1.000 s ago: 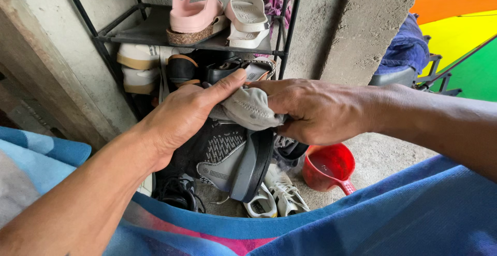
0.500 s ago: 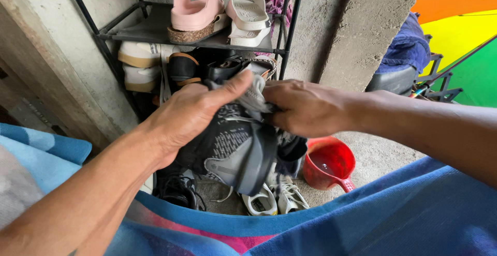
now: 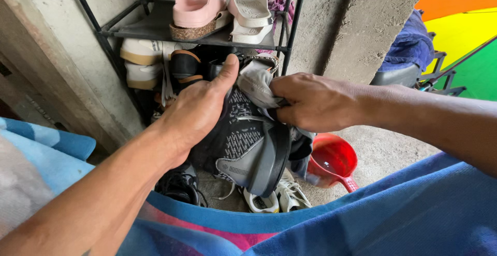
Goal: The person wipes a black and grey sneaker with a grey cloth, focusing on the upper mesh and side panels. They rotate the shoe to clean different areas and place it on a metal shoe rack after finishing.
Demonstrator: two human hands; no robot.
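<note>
My left hand (image 3: 199, 112) grips a black and grey sports shoe (image 3: 243, 142), which hangs toe-down with its dark sole facing right. My right hand (image 3: 310, 100) is closed on a grey cloth (image 3: 256, 82) and presses it against the upper part of the shoe, near my left thumb. Both hands meet in front of a black metal shoe rack (image 3: 292, 25).
The rack's top shelf carries pink sandals (image 3: 195, 7) and white sandals (image 3: 249, 13); more shoes fill the shelf below. White sneakers (image 3: 279, 196) and a red dipper (image 3: 331, 160) lie on the concrete floor. A blue cloth (image 3: 362, 220) covers my lap. A rainbow umbrella (image 3: 461, 33) stands right.
Both hands have lifted the shoe and cloth a little higher. The cloth, spread over the shoe a second ago, is now bunched at the shoe's top under my right hand.
</note>
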